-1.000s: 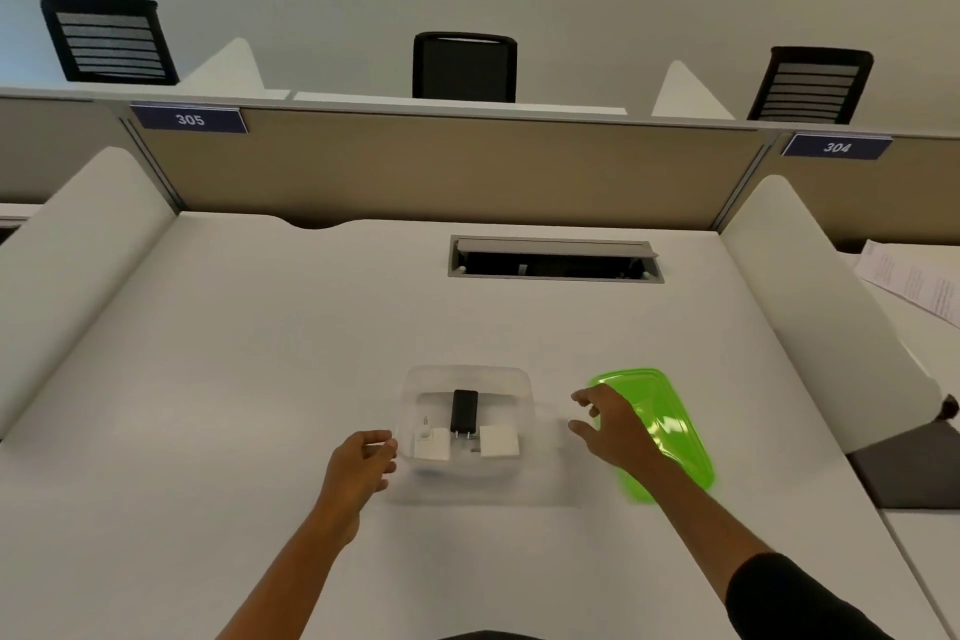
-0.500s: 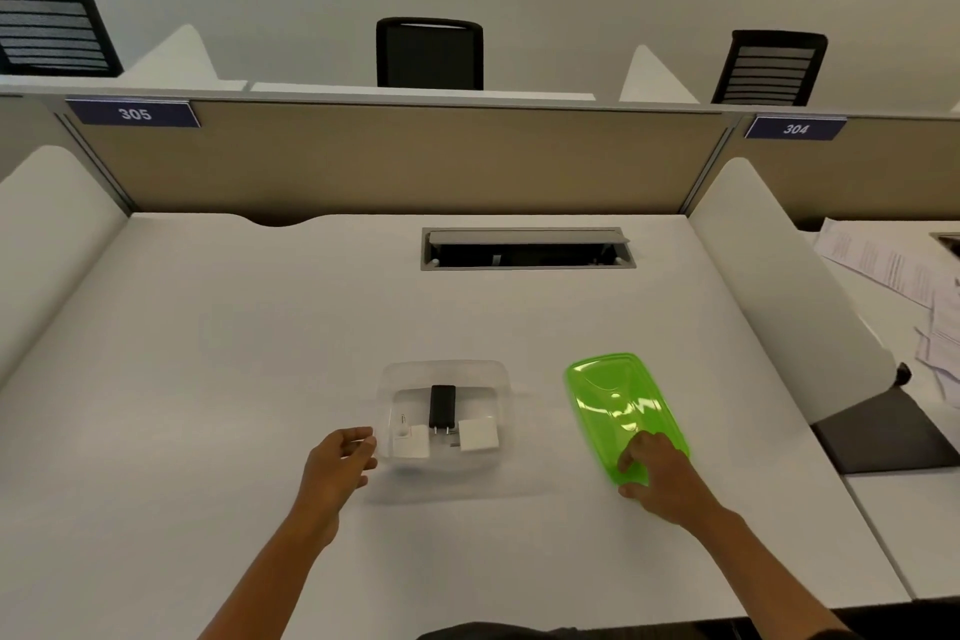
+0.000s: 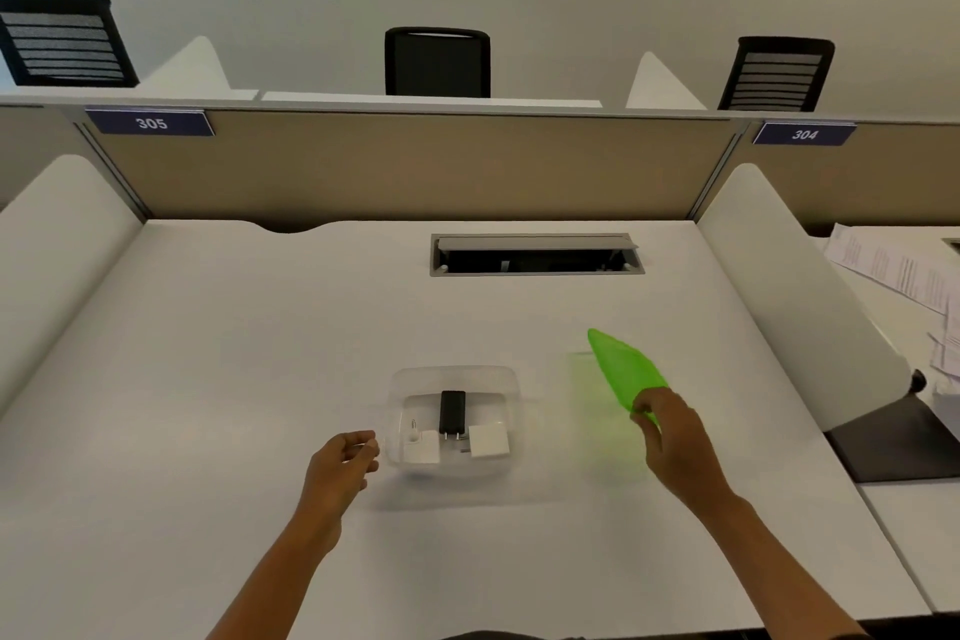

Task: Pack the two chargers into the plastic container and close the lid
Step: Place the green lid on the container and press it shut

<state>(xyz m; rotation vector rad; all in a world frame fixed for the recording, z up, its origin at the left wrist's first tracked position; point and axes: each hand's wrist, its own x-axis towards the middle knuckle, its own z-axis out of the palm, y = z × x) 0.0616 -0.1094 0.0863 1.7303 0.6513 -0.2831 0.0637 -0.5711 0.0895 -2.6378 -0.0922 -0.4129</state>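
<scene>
A clear plastic container (image 3: 501,382) stands on the white desk near the front middle. Inside it lie a black charger (image 3: 452,411), a white charger (image 3: 489,441) to its right and a smaller white adapter (image 3: 423,447) to its left. My left hand (image 3: 340,465) rests just left of the container, fingers loosely curled at its rim, holding nothing that I can see. My right hand (image 3: 670,437) grips the near end of the green translucent lid (image 3: 623,369), which is lifted off the desk and tilted on edge, to the right of the container.
A cable hatch (image 3: 535,255) is set into the desk further back. White curved side panels (image 3: 800,286) and a tan partition (image 3: 415,166) bound the desk. Papers (image 3: 893,270) lie on the neighbouring desk at right. Three black chairs (image 3: 437,61) stand behind the partition.
My right hand went from beside the container to the green lid, took hold of its near end and raised it off the desk, tilting it. My left hand stayed by the container.
</scene>
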